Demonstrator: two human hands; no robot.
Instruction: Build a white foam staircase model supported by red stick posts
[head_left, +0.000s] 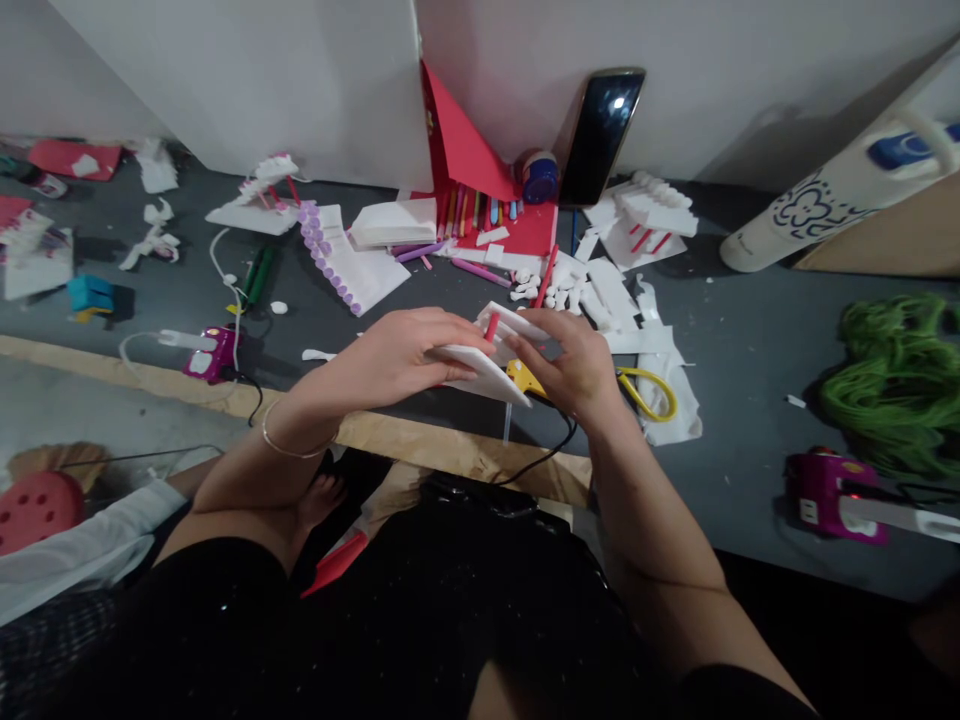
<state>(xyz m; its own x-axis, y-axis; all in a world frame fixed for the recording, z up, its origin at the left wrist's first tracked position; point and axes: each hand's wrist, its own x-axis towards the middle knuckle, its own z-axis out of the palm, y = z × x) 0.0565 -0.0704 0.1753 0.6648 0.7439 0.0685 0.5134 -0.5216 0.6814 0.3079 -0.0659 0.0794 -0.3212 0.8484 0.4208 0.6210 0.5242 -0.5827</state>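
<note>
white foam piece (480, 368) — between fingers (457, 335), both hands

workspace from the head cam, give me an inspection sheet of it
surface: dark grey mat, strewn with scraps
job's things: white foam piece with a red stick standing in it
clutter: white foam offcuts, coloured pens, green yarn, phone leaning on the wall
grippers: left hand and right hand both grip the foam piece, fingers closed on it
cables: black cable below the right hand; white cable at left
surroundings: white wall; another person's white sleeve at lower left
</note>
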